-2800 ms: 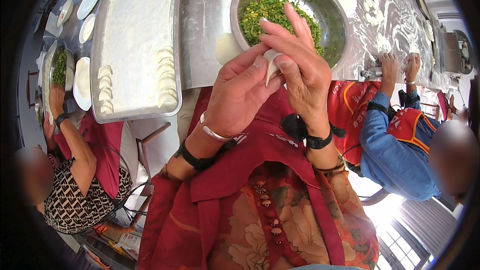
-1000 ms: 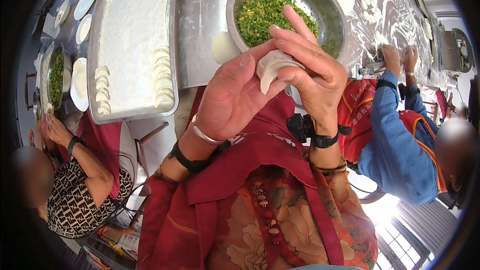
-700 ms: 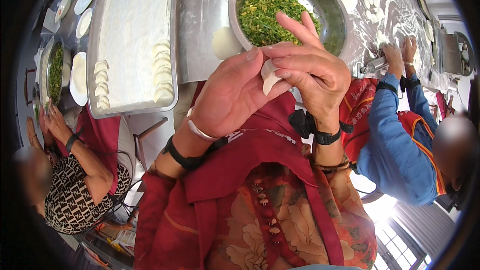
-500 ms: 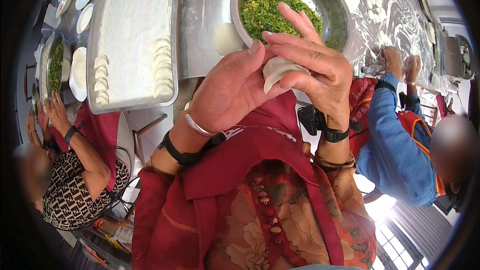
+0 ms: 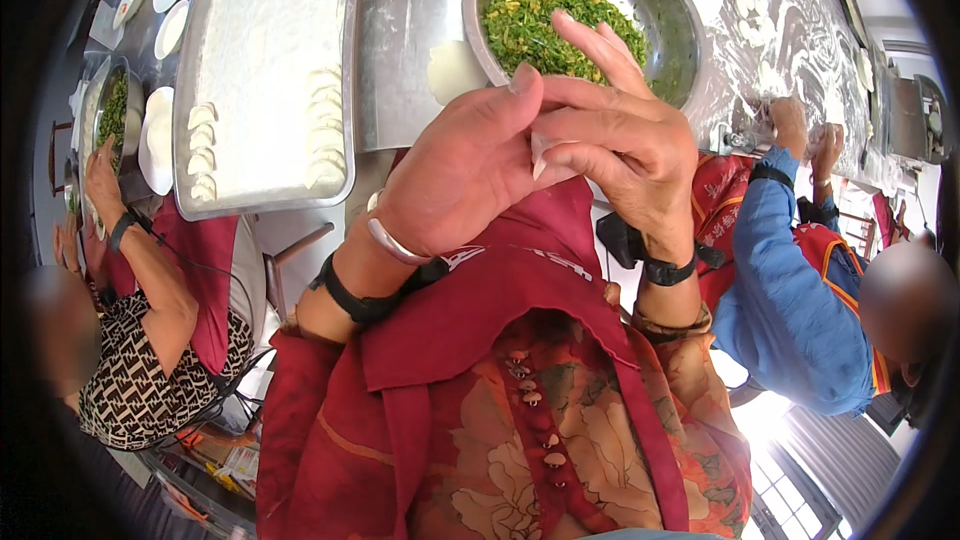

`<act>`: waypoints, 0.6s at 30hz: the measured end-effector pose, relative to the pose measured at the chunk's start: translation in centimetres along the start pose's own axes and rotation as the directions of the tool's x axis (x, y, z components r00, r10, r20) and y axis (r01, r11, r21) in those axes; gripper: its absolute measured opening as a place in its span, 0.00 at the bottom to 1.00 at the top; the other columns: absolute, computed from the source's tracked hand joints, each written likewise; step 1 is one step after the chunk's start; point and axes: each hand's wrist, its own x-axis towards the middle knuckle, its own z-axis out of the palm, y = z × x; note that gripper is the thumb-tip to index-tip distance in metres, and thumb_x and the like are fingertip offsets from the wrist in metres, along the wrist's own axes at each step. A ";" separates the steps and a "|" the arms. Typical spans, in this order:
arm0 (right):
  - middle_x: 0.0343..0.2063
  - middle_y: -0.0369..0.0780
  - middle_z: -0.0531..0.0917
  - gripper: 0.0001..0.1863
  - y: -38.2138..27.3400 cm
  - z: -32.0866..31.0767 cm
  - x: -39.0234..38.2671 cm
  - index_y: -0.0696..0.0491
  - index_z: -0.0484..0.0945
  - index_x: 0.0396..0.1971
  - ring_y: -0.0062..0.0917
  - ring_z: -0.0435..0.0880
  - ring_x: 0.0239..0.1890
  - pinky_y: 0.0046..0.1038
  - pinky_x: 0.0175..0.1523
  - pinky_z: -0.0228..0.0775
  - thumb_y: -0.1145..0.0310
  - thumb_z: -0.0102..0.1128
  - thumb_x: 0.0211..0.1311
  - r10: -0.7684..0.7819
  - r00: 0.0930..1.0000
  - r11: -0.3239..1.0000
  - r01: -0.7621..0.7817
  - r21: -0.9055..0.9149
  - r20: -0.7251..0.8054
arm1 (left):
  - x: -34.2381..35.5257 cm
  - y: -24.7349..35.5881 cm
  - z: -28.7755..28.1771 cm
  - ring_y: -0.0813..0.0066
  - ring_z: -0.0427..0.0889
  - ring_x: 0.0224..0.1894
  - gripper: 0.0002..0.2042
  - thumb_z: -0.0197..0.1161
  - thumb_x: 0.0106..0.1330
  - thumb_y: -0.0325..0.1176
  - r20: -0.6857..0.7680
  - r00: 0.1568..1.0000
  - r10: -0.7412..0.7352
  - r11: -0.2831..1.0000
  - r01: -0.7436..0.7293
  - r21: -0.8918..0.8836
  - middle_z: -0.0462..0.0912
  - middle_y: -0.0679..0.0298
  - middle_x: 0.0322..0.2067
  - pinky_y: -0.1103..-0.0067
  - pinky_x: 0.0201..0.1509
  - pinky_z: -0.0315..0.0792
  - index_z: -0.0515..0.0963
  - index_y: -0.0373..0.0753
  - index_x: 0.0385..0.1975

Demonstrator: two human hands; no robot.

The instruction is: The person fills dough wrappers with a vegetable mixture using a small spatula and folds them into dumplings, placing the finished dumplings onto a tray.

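A white dough dumpling (image 5: 541, 162) is mostly hidden between my two hands, and only a small pale corner of it shows. My left hand (image 5: 455, 165) cups it from the left, palm up with the thumb raised; its fingertips are hidden behind the other hand. My right hand (image 5: 630, 135) folds over the dumpling, thumb and fingers pressed on it, while one or two fingers stick up. Just beyond the hands stands a steel bowl (image 5: 672, 15) of chopped green filling (image 5: 545, 15). A round dough wrapper (image 5: 455, 70) lies on the table left of the bowl.
At left, a floured metal tray (image 5: 265, 50) holds two rows of dumplings (image 5: 325, 130). Plates (image 5: 158, 140) and another filling bowl (image 5: 130, 110) stand farther left. Flour and dough pieces (image 5: 750, 15) cover the right tabletop. Co-workers sit on both sides, the right one's hand (image 5: 788, 123) on the table.
My right hand has closed further over the dumpling, which now shows far less. My left hand has shifted slightly up and right. The left co-worker's hand has moved up to their filling bowl.
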 end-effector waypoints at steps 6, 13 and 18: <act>0.41 0.43 0.88 0.06 0.2 2.5 -1.0 0.56 0.86 0.34 0.41 0.79 0.60 0.51 0.70 0.56 0.75 0.69 0.54 0.096 0.915 0.995 -0.075 0.067 -0.392 | -0.7 -0.7 0.1 0.61 0.77 0.57 0.27 0.54 0.74 0.37 -0.012 0.978 0.207 0.897 -0.185 0.401 0.75 0.55 0.57 0.64 0.61 0.73 0.59 0.29 0.68; 0.40 0.43 0.88 0.06 0.1 2.5 -0.8 0.56 0.85 0.34 0.42 0.81 0.57 0.51 0.69 0.59 0.76 0.68 0.56 0.049 0.939 0.999 -0.051 0.003 -0.340 | -0.9 -1.1 -0.5 0.70 0.78 0.54 0.26 0.55 0.70 0.23 -0.039 0.964 0.262 0.824 -0.203 0.529 0.79 0.55 0.53 0.72 0.60 0.74 0.60 0.28 0.68; 0.40 0.43 0.88 0.06 0.1 2.8 -0.5 0.57 0.86 0.34 0.42 0.81 0.57 0.51 0.68 0.59 0.76 0.67 0.56 0.103 0.934 0.995 -0.092 0.049 -0.343 | -0.4 -0.8 -0.3 0.75 0.80 0.49 0.24 0.54 0.71 0.23 -0.064 0.956 0.286 0.810 -0.206 0.549 0.80 0.58 0.49 0.76 0.55 0.76 0.64 0.29 0.66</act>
